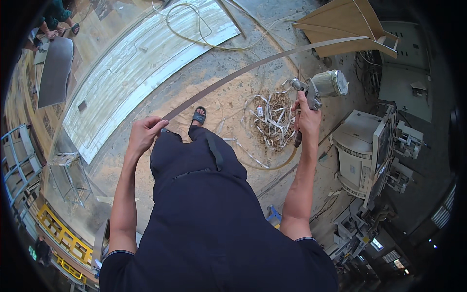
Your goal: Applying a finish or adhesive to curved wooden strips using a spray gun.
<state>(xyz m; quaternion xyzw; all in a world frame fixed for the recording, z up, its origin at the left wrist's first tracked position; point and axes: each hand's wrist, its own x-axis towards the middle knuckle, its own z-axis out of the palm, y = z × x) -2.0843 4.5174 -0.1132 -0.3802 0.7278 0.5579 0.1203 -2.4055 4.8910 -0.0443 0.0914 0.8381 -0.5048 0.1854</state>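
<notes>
My left hand (pixel 144 134) pinches the near end of a long, thin brown strip (pixel 228 78) between thumb and fingers. The strip bows away up and to the right, its far end over a light brown panel piece (pixel 335 24). In my right hand (pixel 308 116) is a spray gun, its grip wrapped by my fingers. The gun's cup (pixel 330 82) looks silvery and wrapped, and sits beyond the knuckles. From the grip's lower end a yellowish air hose (pixel 287 161) curves down and left. The strip's far end passes above the gun, apart from it.
Shavings and tangled white strips (pixel 275 119) lie on the dusty floor near my right hand. A long whitish board (pixel 146 63) stretches across the left, with a loose hose (pixel 198 24) on it. Machinery (pixel 360 151) stands at right. Another person (pixel 53 24) squats far left beside a dark curved panel (pixel 56 73).
</notes>
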